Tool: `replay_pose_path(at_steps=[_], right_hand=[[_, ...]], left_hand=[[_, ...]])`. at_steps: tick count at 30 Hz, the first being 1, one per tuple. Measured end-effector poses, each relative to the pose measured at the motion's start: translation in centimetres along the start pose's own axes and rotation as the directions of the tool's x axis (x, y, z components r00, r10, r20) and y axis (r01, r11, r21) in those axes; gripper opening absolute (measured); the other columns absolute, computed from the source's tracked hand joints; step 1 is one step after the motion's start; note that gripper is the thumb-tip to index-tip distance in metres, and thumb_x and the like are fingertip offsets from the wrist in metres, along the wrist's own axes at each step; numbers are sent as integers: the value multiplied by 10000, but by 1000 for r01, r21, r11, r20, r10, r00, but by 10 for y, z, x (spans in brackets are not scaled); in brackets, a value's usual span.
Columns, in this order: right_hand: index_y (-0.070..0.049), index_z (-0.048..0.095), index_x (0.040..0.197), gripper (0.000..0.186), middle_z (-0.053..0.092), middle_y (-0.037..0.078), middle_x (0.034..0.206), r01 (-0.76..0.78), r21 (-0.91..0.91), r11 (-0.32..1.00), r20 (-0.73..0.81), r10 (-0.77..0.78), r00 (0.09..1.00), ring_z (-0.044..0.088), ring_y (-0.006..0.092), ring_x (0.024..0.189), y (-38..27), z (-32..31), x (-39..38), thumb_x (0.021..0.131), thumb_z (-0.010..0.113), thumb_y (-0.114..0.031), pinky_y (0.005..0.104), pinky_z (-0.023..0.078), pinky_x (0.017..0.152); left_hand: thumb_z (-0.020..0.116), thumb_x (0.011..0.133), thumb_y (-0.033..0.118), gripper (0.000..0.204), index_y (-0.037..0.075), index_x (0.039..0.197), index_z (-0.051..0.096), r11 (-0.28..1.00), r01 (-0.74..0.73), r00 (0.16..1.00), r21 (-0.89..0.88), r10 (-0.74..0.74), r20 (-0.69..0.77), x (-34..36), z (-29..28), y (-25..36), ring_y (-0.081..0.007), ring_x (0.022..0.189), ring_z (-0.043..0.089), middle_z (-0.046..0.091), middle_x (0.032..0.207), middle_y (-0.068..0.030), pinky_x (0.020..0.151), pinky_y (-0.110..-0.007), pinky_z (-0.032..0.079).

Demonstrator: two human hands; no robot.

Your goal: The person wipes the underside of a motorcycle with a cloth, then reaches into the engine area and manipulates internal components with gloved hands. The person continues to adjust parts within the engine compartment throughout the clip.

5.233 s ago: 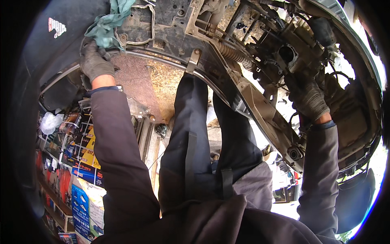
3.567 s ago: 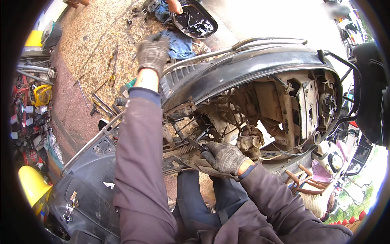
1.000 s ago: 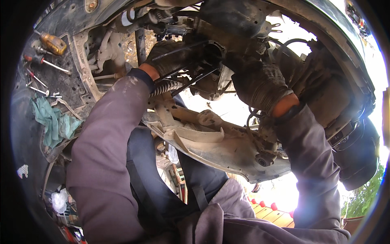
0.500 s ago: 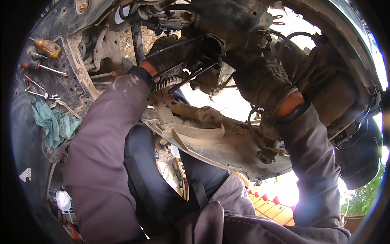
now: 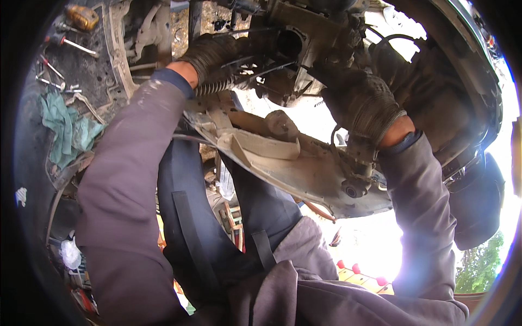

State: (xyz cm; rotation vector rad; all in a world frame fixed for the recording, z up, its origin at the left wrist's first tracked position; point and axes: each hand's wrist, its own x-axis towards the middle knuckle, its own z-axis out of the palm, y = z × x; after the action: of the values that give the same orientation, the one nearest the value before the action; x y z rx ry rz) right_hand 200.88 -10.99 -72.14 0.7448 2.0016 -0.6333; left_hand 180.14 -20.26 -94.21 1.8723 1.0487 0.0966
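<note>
My left hand (image 5: 213, 54), in a dark, dirty knit glove, reaches into the engine bay beside a dark round opening (image 5: 290, 43) in a metal housing. Thin black cables (image 5: 274, 69) run past its fingertips, which merge with the dark parts around them. From the other side, my right hand (image 5: 359, 98), gloved the same way, stretches toward the lower edge of that housing. Its fingers are in shadow, so whether they grip anything cannot be seen. A ribbed hose or boot (image 5: 215, 87) lies just below my left wrist.
A dusty curved crossmember (image 5: 266, 152) spans the space in front of my body. On the ledge at left lie a yellow-handled screwdriver (image 5: 82, 18), a red-handled screwdriver (image 5: 76, 46), other small tools and a green cloth (image 5: 65, 130). A black plastic housing (image 5: 478, 201) hangs at right.
The view has shifted, so the tools and crossmember sit higher in it. My left hand appears slightly further left, while my right stays by the housing. Both arms remain stretched into the bay.
</note>
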Motion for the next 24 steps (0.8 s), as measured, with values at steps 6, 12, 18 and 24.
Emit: replay_pose_path(at_steps=[6, 12, 18, 24], right_hand=[[-37, 616, 1049, 252, 658, 189, 869, 62, -138, 988, 41, -57, 998, 648, 352, 820, -8, 3, 0, 836, 560, -161, 460, 527, 690], [-108, 622, 1139, 316, 656, 181, 912, 29, -77, 997, 38, -26, 999, 639, 360, 805, -13, -14, -17, 834, 578, -182, 465, 517, 683], [-110, 635, 1131, 300, 682, 157, 924, 308, -326, 894, -151, -371, 916, 650, 344, 829, -23, -6, -15, 874, 514, -205, 496, 503, 791], [-123, 575, 1223, 367, 664, 159, 941, -8, -145, 989, 119, 25, 993, 640, 343, 905, -37, 26, 14, 861, 528, -148, 478, 509, 759]], left_hand=[[727, 772, 364, 472, 70, 1123, 612, 957, 166, 986, -240, -161, 37, -43, -19, 8, -367, 971, 636, 669, 1018, -197, 847, -427, 511], [735, 777, 411, 517, 66, 1143, 616, 938, 231, 971, -260, -240, -4, -63, -31, 21, -364, 982, 636, 667, 1044, -194, 876, -424, 507], [683, 807, 226, 367, 76, 1140, 644, 886, 397, 892, -239, -434, -129, -84, -29, 41, -323, 954, 656, 678, 1027, -170, 850, -400, 526], [669, 800, 170, 414, 92, 1202, 607, 955, 295, 862, 42, -246, -443, -89, -27, 69, -272, 950, 661, 680, 1047, -129, 848, -378, 536]])
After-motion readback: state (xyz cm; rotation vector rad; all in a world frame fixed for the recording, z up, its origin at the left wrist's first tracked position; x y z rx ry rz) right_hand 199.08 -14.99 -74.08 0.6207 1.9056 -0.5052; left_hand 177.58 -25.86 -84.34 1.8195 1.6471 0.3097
